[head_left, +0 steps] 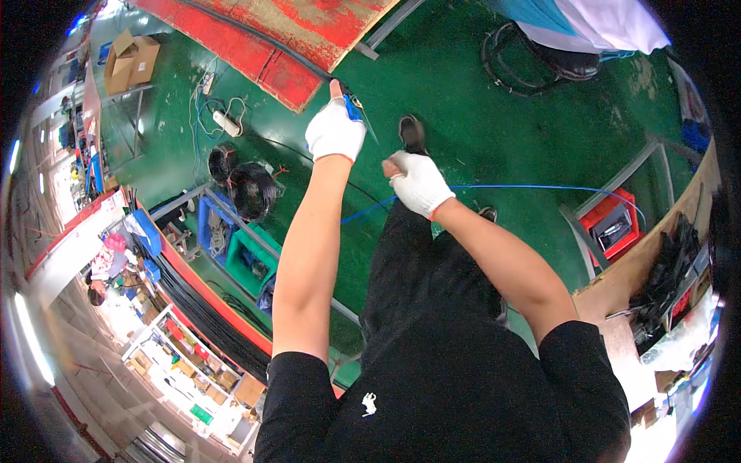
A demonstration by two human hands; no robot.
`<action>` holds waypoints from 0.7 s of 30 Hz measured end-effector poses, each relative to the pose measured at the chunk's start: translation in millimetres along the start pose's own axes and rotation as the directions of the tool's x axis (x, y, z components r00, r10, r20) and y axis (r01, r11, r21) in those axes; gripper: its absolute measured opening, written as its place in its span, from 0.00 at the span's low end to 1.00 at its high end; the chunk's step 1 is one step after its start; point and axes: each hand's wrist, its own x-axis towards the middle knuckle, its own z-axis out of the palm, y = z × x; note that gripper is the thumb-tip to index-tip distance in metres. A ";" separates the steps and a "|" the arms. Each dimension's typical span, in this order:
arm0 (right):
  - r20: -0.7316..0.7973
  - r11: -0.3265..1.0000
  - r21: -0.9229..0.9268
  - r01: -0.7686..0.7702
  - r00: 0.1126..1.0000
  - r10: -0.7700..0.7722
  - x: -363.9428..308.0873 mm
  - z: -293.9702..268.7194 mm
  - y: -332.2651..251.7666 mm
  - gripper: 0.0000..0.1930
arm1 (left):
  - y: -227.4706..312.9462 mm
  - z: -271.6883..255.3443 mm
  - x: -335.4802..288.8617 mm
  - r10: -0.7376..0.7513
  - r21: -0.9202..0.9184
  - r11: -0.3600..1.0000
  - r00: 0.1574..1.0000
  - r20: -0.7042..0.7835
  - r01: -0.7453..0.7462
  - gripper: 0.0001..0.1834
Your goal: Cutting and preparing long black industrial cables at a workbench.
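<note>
My left hand [337, 133], in a white glove with a bare thumb, is closed near the corner of a worn red board [289, 81]. A small blue-handled tool [353, 107] shows at its fingers, with a thin metal part pointing down toward me. The thumb is at the end of a black cable [297, 55] that runs along the board. Lower and to the right, my right hand [419, 184] is gloved too, bare at the fingertips and closed. A blue cord [532, 186] passes at this hand; whether it is gripped is hidden.
Black cable coils [253, 191] and a white power strip [225, 123] lie on the green floor to the left. A green crate [251, 258] stands by a metal frame. On the right is a red bin [614, 224]; a cardboard box [131, 62] sits far left.
</note>
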 end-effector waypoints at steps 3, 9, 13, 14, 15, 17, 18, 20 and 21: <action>-0.077 0.998 0.056 -0.040 0.996 0.044 2.9 -13.4 15.9 0.18 | -10.8 -3.2 -7.9 -0.028 -0.075 0.997 0.999 0.018 0.029 0.51; 0.042 0.988 0.081 -0.129 0.991 0.126 6.1 -8.9 22.8 0.18 | -9.7 0.3 -6.2 0.046 -0.100 0.994 0.999 0.011 -0.044 0.54; 0.179 0.967 0.163 -0.193 0.970 0.164 9.7 -20.1 27.8 0.19 | -16.6 0.9 1.8 0.107 -0.102 0.989 0.994 0.007 -0.105 0.54; 0.223 0.945 0.238 -0.224 0.960 0.172 9.9 -20.3 36.3 0.19 | -20.3 3.8 4.4 0.122 -0.114 0.986 0.993 0.002 -0.121 0.53; 0.268 0.915 0.313 -0.255 0.948 0.172 9.5 -20.5 43.2 0.19 | -22.0 3.1 5.0 0.134 -0.123 0.983 0.991 -0.005 -0.134 0.53; 0.178 0.933 0.246 -0.262 0.959 0.222 1.2 -25.3 52.5 0.19 | -18.7 -5.3 3.3 0.144 -0.121 0.982 0.990 0.003 -0.143 0.52; 0.133 0.940 0.212 -0.266 0.961 0.242 -5.3 -27.9 59.6 0.19 | -16.3 -8.0 2.7 0.133 -0.107 0.986 0.991 0.020 -0.130 0.52; -0.044 0.970 0.138 -0.202 0.977 0.210 -19.5 -25.2 79.2 0.18 | -11.0 -8.4 2.9 0.110 -0.100 0.989 0.993 0.045 -0.105 0.52; -0.127 0.981 0.076 -0.177 0.974 0.186 -27.8 -24.6 75.7 0.18 | -9.4 -6.8 2.6 0.098 -0.096 0.991 0.994 0.044 -0.094 0.51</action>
